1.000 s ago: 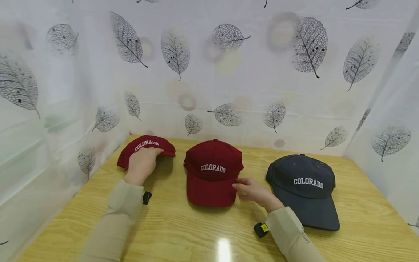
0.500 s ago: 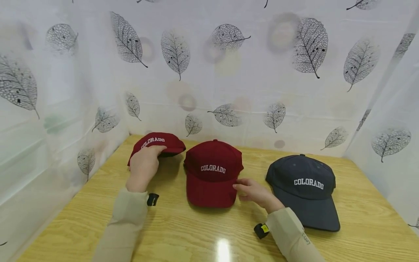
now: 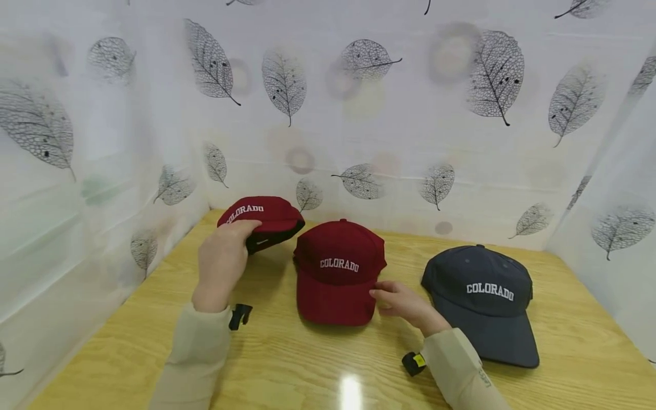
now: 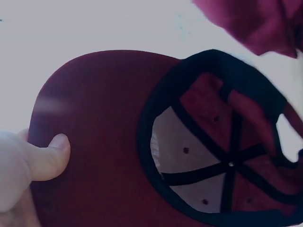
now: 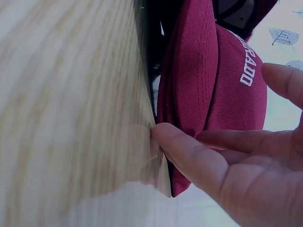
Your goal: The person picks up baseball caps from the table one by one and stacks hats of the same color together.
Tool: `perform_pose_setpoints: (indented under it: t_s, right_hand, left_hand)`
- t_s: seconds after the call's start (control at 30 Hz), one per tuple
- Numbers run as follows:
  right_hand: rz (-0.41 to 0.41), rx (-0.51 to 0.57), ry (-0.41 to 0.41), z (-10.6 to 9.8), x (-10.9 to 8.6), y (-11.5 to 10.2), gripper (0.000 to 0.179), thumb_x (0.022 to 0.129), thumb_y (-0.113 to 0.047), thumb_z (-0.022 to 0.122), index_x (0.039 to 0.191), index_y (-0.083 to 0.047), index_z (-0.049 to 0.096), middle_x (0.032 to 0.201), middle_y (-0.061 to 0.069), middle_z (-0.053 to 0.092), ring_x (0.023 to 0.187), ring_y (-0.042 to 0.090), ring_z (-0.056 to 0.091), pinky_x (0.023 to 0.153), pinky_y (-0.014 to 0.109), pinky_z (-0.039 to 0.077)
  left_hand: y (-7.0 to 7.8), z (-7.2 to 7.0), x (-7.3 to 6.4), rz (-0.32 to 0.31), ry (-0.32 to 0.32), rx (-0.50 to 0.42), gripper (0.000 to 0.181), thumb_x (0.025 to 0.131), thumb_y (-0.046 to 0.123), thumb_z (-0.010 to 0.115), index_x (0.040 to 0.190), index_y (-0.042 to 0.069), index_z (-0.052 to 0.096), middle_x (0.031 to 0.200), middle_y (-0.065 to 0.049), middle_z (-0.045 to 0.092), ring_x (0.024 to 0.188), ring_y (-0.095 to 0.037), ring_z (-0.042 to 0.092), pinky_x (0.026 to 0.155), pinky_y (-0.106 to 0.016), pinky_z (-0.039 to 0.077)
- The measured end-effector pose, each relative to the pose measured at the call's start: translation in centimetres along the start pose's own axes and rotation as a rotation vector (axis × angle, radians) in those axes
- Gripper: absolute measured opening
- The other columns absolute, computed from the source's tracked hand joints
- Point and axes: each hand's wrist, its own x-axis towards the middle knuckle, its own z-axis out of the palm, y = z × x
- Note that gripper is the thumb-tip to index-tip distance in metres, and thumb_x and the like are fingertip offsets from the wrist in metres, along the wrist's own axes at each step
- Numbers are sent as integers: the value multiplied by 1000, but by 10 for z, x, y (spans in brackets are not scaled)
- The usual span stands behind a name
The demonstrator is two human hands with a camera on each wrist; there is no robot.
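A dark red baseball cap (image 3: 277, 212) with white "COLORADO" lettering is held tilted at the back left by my left hand (image 3: 222, 259). In the left wrist view, the thumb (image 4: 52, 158) lies on the underside of its brim (image 4: 99, 127), and the cap's dark-banded inside faces that camera. A second dark red cap (image 3: 340, 247) sits brim forward on the table, mid-view. At the right edge of its brim is my right hand (image 3: 407, 307); in the right wrist view, extended fingertips (image 5: 165, 132) touch the brim, while another finger stands out from the crown.
On the right, a navy "COLORADO" cap (image 3: 476, 285) rests on the light wooden table (image 3: 287, 364), brim toward me. White curtains (image 3: 328, 125) with a leaf print enclose the back and sides. A black wrist strap piece (image 3: 240, 316) hangs by the left cuff.
My left hand has lifted the left red cap and shifted it rightward, tilting it so its dark inside shows. My right hand stays at the middle cap's brim. The view turned slightly left.
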Motion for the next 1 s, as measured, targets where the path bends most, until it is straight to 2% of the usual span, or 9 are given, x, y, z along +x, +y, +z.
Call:
perform_pose_setpoints:
  t_s: [0.2,0.4,0.6,0.7,0.87,1.0]
  right_hand:
    - [-2,-6,-3,-3,0,1,60,91,-23,48,129,18,25,130,31,33,118,40,34,87,45,38]
    - [3,-10,1,-5,1,1,59,91,-22,48,129,17,26,129,30,35,117,38,36,87,45,39]
    - [3,-6,1,-3,1,1,57,91,-21,47,128,17,27,129,30,35,118,38,35,87,45,38]
    - [-2,-8,1,-2,1,1,57,91,-21,47,128,18,27,128,30,35,117,39,36,87,45,39]
    - [6,4,16,-1,1,2,55,91,-20,48,127,17,29,128,30,37,117,39,36,87,44,40]
    - [-4,-2,10,0,0,1,55,91,-20,47,128,17,28,128,30,36,117,39,35,87,45,39]
  left_hand:
    - [21,-23,0,94,120,-34,30,78,-10,53,96,9,68,94,-8,65,83,-28,59,57,-41,48]
    - [48,-43,-4,230,275,-99,38,73,-17,45,88,7,69,86,-6,66,73,-25,59,50,-35,46]
    - [72,-53,-7,308,344,-191,34,75,-16,44,83,6,69,81,-6,66,66,-24,56,55,-34,47]
    - [81,-53,-6,342,356,-217,31,76,-15,46,82,5,69,80,-6,65,66,-24,56,56,-33,47]
    - [94,-51,-7,354,299,-237,27,78,-11,50,84,7,69,82,-4,66,69,-21,57,59,-30,48]
    - [101,-42,-5,366,258,-232,23,80,-6,53,86,8,70,84,-2,66,74,-19,58,63,-29,48]
